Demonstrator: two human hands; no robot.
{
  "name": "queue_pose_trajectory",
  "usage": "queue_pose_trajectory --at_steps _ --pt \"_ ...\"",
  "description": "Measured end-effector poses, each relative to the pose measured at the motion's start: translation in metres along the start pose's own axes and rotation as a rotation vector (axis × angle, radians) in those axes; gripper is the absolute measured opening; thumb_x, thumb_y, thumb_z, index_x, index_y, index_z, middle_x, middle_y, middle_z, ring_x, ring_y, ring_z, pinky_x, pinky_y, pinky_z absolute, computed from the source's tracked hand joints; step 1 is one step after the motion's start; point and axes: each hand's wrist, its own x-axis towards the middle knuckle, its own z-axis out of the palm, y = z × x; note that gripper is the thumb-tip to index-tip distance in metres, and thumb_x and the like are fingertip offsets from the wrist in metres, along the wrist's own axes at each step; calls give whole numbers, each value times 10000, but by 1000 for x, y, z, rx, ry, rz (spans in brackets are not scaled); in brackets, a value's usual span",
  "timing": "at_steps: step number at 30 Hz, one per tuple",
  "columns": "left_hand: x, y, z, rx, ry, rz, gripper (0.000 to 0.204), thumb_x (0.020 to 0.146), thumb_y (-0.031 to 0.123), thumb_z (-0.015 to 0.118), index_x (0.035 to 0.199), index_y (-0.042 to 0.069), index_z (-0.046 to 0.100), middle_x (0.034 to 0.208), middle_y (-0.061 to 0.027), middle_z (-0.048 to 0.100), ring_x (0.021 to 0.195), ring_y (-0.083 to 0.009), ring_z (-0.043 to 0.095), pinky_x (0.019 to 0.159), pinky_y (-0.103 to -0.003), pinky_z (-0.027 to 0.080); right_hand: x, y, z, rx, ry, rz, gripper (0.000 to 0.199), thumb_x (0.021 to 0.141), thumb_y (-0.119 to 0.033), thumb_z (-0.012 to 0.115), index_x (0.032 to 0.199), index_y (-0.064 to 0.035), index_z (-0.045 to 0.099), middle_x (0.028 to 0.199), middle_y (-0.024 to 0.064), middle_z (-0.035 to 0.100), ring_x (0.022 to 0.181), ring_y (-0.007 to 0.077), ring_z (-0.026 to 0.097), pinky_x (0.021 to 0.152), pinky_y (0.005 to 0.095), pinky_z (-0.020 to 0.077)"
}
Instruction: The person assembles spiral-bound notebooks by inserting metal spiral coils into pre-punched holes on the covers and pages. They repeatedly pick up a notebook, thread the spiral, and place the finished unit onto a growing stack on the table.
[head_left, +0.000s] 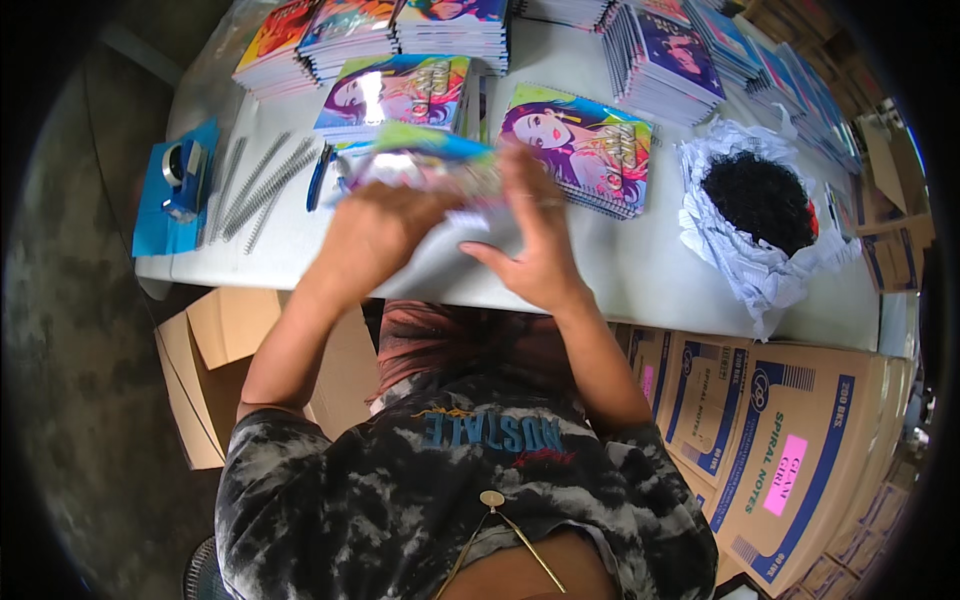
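I have a colourful notebook (435, 168) in my grip, in front of me at the near side of the white table (630, 270); it is smeared by motion blur, so its cover picture and its binding cannot be made out. Its face shows lime green along the upper left, a strip of blue toward the upper right, and a pale middle mixed with pink and purple, with a whitish glare on the left. The upper edge slopes slightly down to the right, my fingers cover part of the lower edge, and I cannot tell whether it touches the tabletop.
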Motion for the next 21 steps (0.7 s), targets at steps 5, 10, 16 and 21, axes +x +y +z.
queue_pose_trajectory --at_steps 5,10,16,21 --pt "-26 -25 -41 3 319 -303 547 619 24 745 1132 71 560 1019 -126 613 991 -299 555 794 -369 451 -1 0 15 676 91 392 217 766 15 652 983 0 644 867 73 666 758 132 612 693 270 480" --pt "-76 -61 59 -914 367 -551 516 743 -57 586 1231 13 435 1142 -95 523 1110 -209 466 978 -315 317 -18 17 17 727 96 424 160 760 9 679 916 18 646 822 44 654 723 78 568 682 224 459" --pt "-100 -114 105 -169 75 -535 354 691 -10 563 1043 29 566 988 -140 593 924 -290 562 826 -380 427 -12 12 1 598 -141 382 252 794 -41 663 1027 45 621 1004 126 651 877 111 589 796 239 462" --pt "-106 -227 50 578 199 -773 354 825 399 567 1079 160 619 1011 -77 602 945 -281 561 815 -410 397 -22 23 1 556 -193 381 306 802 -36 651 1092 42 594 1057 139 633 944 135 582 847 262 447"
